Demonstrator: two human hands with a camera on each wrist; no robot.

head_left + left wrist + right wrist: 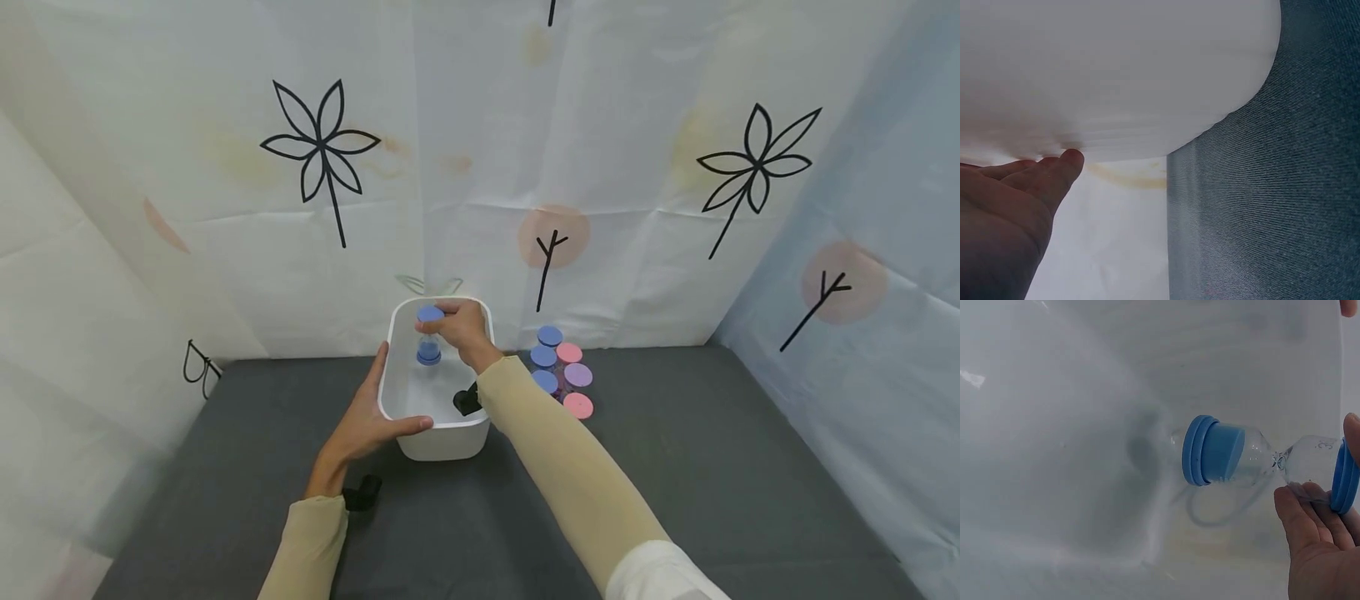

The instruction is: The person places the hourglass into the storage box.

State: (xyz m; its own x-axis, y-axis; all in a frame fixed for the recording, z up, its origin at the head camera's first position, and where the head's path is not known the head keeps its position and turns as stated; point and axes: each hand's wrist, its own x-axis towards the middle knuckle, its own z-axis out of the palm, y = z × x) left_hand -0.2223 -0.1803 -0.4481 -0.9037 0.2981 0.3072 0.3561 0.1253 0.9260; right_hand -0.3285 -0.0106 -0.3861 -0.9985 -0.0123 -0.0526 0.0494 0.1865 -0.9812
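Pinching blue hourglass (pixel 429 335) w/ right hand (pixel 461 329) over tub (pixel 442 442); left hand (pixel 365 421) grips rim, fingertips hidden

Small clear-glass hourglass with blue caps at both ends (pixel 429 335), blue sand all in the lower bulb, upper bulb see-through. Upright, held by its top cap in the fingers of the right hand (pixel 461 327), hanging inside the tub, bottom cap near the floor; contact with the floor not clear. In the right wrist view the hourglass (pixel 1254 456) shows its narrow waist and a faint printed mark on the upper bulb.

White rectangular plastic tub with rounded corners (pixel 405 396), open top, standing on the grey surface. Left hand (pixel 363 421) grips its near-left rim, thumb over the edge.
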